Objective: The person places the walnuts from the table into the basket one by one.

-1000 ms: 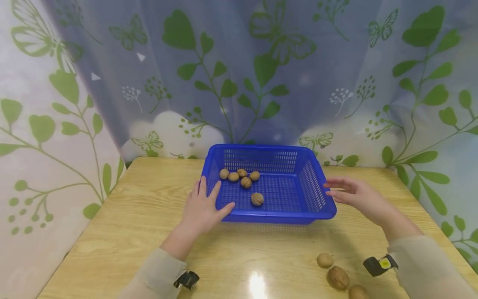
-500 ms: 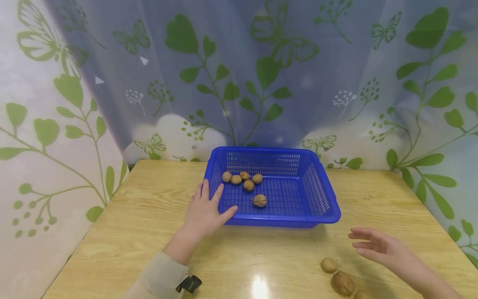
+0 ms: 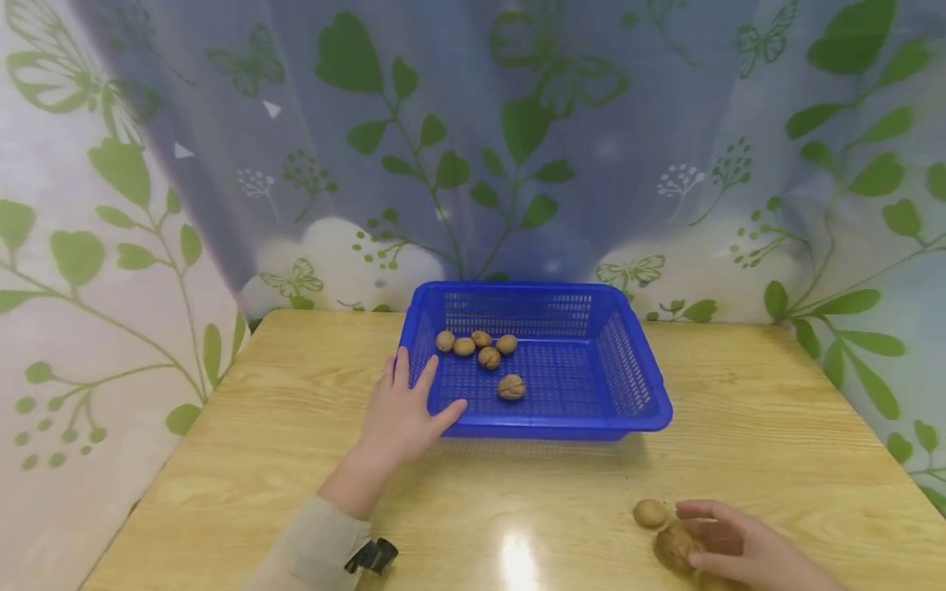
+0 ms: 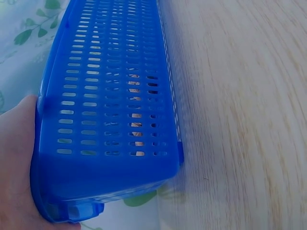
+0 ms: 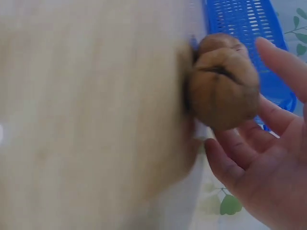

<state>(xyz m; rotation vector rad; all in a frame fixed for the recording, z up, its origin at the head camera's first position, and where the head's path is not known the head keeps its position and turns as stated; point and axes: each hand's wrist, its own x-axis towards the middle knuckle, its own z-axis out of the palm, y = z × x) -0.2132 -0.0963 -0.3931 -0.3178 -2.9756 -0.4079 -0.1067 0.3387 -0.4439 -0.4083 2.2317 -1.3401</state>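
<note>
- lowered since half a second ago: the right hand, which has come down from off the near right corner of the blue basket toward the near right part of the tabletop; the left hand has stayed put
- right hand: fingers and thumb parted in a loose curve about a dark walnut; no firm grip shows, and contact is hard to tell
- left hand: fingers spread and fairly straight over the basket's left rim, thumb by its near rim, nothing grasped
- a pale nut lies just beside the dark walnut; six nuts lie in the basket, mostly in its left half
- step in hand, as i judge it: reaching for the dark walnut; the next move calls for drawing fingers and thumb snug round it
- surface: light wood grain, with a bright glare near the middle of the tabletop's near side
- room: a curtain printed with leaves and butterflies hangs behind the far edge
</note>
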